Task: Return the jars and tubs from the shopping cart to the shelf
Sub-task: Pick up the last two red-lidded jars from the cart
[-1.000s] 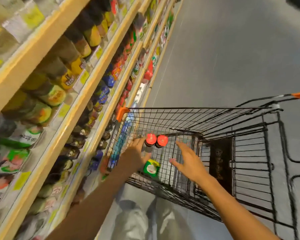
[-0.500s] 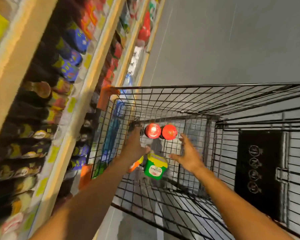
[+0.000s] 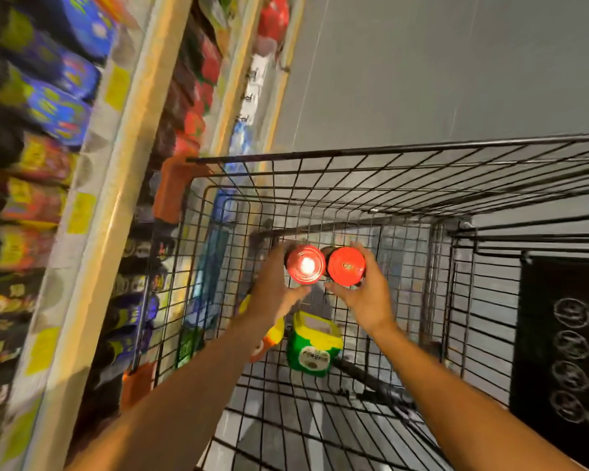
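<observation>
Two jars with red lids stood side by side, touching, at the far end of the black wire shopping cart (image 3: 405,185). The left hand (image 3: 274,290) was curled around the left jar (image 3: 305,265), with its thumb under the lid and its fingers on the far side. The right hand (image 3: 366,294) held the right jar (image 3: 347,266) the same way, fingers over the top edge and thumb below. A bright spot of light shone on the left lid.

Nearer to the person, a green tub with a yellow lid (image 3: 315,345) lay on the cart floor between the two arms. Just beside it, partly hidden under the left arm, was a yellow and orange pack (image 3: 269,338). I could not tell what kind it was.

The jars were close to the cart's far wire wall. The rest of the cart floor, toward the person, was bare wire, with room around the tub. A black panel with white signs (image 3: 563,362) was on the right side of the cart.

The shelf (image 3: 116,185) ran along the left, very close to the cart's side. It was packed with rows of blue, yellow and red packs and dark jars, all blurry. The grey floor (image 3: 456,62) past the cart was wide and open.
</observation>
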